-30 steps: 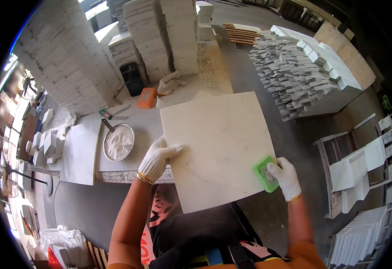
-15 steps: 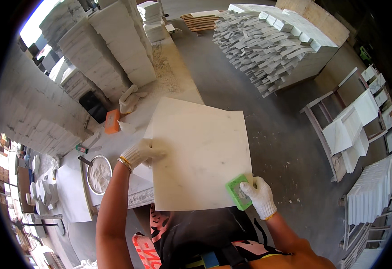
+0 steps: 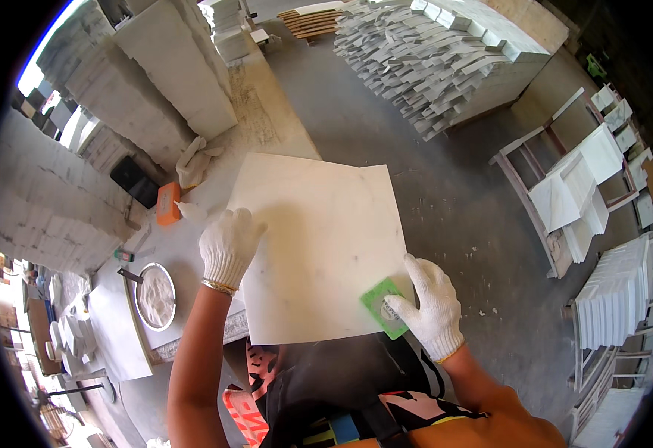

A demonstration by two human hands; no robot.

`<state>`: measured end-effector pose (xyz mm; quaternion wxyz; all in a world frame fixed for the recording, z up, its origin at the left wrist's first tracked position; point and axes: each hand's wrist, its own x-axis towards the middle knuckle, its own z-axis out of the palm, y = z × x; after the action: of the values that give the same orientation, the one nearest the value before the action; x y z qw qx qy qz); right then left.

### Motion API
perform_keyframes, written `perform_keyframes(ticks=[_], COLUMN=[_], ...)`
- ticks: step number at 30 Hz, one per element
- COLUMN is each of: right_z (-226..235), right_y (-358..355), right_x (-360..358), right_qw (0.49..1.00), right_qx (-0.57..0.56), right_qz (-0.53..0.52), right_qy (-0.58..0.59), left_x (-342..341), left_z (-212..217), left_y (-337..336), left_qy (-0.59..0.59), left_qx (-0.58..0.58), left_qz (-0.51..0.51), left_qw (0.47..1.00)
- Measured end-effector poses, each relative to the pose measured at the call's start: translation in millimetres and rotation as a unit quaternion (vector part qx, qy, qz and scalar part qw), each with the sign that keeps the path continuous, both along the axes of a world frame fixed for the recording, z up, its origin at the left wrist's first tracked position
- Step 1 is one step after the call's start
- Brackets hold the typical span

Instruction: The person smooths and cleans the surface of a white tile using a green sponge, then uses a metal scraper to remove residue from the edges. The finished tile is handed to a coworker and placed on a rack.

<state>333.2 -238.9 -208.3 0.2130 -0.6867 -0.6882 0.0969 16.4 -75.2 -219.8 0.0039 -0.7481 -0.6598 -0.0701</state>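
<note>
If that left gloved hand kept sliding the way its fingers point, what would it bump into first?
Probably nothing on the white stone slab itself: the left hand points up across bare marble. Past the far edge lies the dusty workbench; depth is unclear.

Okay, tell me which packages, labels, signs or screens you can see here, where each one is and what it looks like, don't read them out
Small orange rectangular box: on the workbench beyond the left hand, lying flat.
Flat black rectangular object: just behind the orange box, against the stacked stone slabs; whether it is a screen I cannot tell.
Green rectangular pad: under the right hand, on the white square marble tile's near corner, round pale label on top.
</note>
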Motion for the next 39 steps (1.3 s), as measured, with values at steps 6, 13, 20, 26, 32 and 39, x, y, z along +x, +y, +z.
perform_keyframes(ticks=[6, 13, 20, 26, 32, 39], right_z=[-12.0, 12.4, -16.1, -54.1, -77.6, -71.1], right_y=[-5.7, 2.2, -9.2, -13.8, 144.2, 67.7], right_x=[-15.3, -1.9, 50.4, 32.6, 39.1, 45.4], right_qw=[0.993, 0.976, 0.914, 0.957, 0.937, 0.943], right_qx=[0.009, -0.09, -0.023, 0.121, 0.181, 0.133], right_qz=[0.111, 0.182, 0.001, 0.094, 0.07, 0.088], right_qy=[-0.039, -0.073, 0.405, 0.247, 0.29, 0.293], left_x=[4.3, -8.4, -13.9, -10.9, -9.9, -10.5], left_z=[-36.4, -26.1, -36.2, -38.0, -40.1, -43.8], left_y=[-31.6, -34.8, -37.8, -35.0, -29.1, -28.7], left_qy=[-0.007, -0.033, -0.046, -0.004, -0.002, -0.019], left_qx=[0.051, -0.012, -0.003, 0.001, 0.014, 0.012], left_qz=[-0.087, -0.118, -0.123, -0.124, -0.141, -0.144], left_qw=[0.995, 0.992, 0.991, 0.992, 0.99, 0.989])
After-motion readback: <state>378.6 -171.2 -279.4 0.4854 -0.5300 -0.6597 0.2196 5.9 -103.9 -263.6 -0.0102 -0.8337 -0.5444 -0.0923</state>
